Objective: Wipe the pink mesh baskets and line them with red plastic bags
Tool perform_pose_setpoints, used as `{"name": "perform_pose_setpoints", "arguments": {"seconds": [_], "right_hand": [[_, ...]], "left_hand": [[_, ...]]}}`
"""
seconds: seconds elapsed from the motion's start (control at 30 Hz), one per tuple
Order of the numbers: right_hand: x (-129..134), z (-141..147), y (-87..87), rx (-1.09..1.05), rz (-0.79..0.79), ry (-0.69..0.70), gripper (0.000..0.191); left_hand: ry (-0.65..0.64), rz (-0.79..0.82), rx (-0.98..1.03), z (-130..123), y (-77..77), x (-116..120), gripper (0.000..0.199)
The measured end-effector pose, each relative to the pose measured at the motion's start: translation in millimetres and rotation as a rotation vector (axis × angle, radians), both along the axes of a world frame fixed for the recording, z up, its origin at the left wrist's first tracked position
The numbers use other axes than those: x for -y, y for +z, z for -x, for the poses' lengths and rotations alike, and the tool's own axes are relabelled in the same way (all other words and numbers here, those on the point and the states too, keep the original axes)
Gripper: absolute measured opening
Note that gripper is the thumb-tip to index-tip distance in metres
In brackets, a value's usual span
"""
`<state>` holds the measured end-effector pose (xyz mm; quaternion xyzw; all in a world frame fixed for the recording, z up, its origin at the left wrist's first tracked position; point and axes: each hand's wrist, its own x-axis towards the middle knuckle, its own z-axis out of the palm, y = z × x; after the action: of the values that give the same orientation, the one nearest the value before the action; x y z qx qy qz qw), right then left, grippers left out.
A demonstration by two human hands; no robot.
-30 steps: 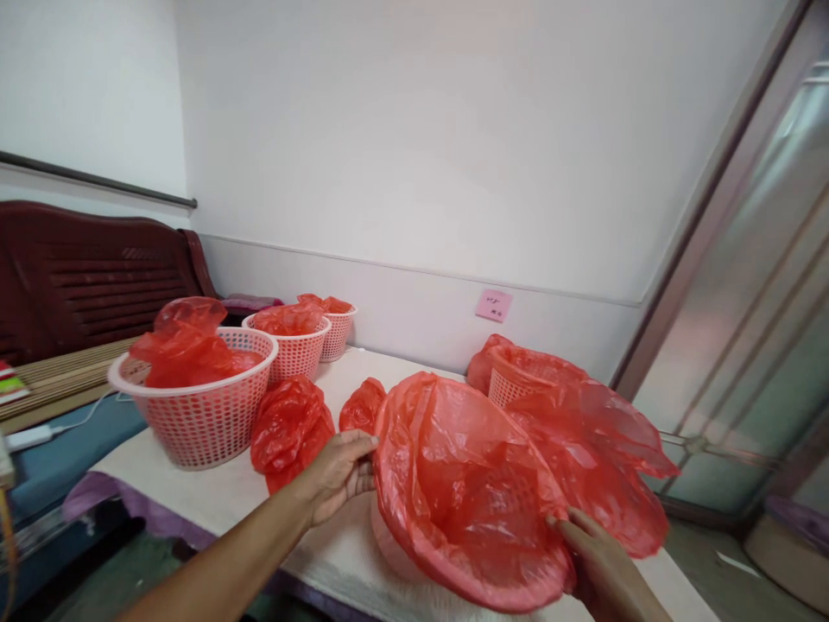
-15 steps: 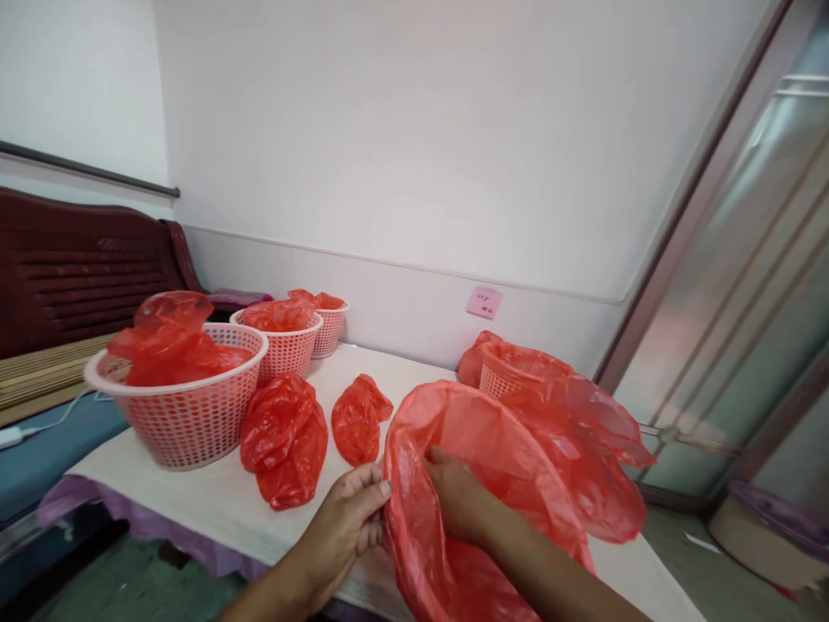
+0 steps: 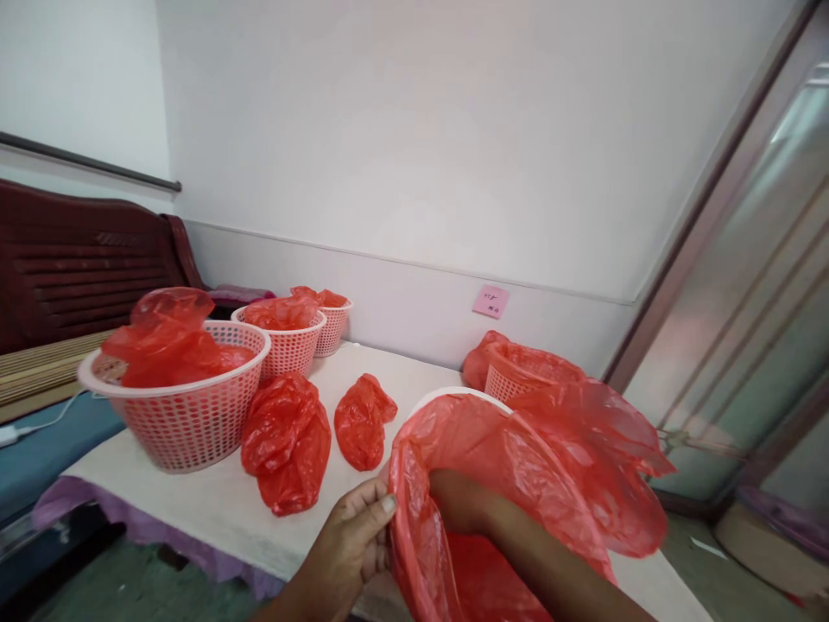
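A large red plastic bag [image 3: 492,441] lines a basket in front of me and folds over most of its rim. Along the far side, the white basket rim [image 3: 457,391] shows bare. With thumb and fingers, my left hand [image 3: 359,536] pinches the bag at the rim's left edge. My right hand [image 3: 453,499] reaches down inside the bag against its left inner wall; the fingers are hidden behind the plastic. Loose bag plastic [image 3: 602,458] spreads out on the right side. Two crumpled red bags, a larger one [image 3: 288,449] and a smaller one [image 3: 363,422], lie left of my left hand.
Three pink baskets holding red bags stand on the left: a near one [image 3: 181,423], a middle one [image 3: 291,350] and a far one [image 3: 333,324]. Another bag-lined basket [image 3: 505,384] is at the back right. A pink note [image 3: 490,301] sticks to the wall behind the white table [image 3: 401,371].
My right hand has gone deeper into the bag. At the far side the bag has slipped inward, baring the white rim. The left hand keeps its hold.
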<state>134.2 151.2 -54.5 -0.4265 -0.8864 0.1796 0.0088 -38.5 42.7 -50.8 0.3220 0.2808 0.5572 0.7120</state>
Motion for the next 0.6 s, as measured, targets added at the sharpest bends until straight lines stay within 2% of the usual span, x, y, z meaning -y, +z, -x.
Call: {"name": "perform_pose_setpoints", "arguments": {"seconds": [0.1, 0.17, 0.27, 0.37, 0.43, 0.53, 0.6], "right_hand": [[8, -18, 26.3, -0.057, -0.052, -0.043, 0.019], [20, -33, 44.3, -0.172, -0.14, -0.084, 0.019], [29, -58, 65.3, -0.407, -0.466, -0.23, 0.019], [18, -82, 74.8, -0.465, -0.808, -0.371, 0.028], [5, -93, 74.5, -0.454, -0.809, -0.409, 0.036], [-10, -99, 68.0, -0.514, -0.585, -0.417, 0.03], [-14, -97, 63.2, -0.584, -0.529, -0.408, 0.028]], "left_hand": [[0.056, 0.025, 0.019, 4, 5.6, 3, 0.027], [0.114, 0.044, 0.015, 7, 6.0, 6, 0.024], [0.155, 0.048, -0.02, 9, 5.4, 10, 0.021], [0.168, 0.027, -0.066, 5, 6.4, 15, 0.023], [0.185, 0.018, -0.092, 1, 6.8, 16, 0.024], [0.223, 0.029, -0.134, -2, 4.5, 15, 0.027], [0.272, 0.053, -0.159, -2, 1.9, 15, 0.031]]}}
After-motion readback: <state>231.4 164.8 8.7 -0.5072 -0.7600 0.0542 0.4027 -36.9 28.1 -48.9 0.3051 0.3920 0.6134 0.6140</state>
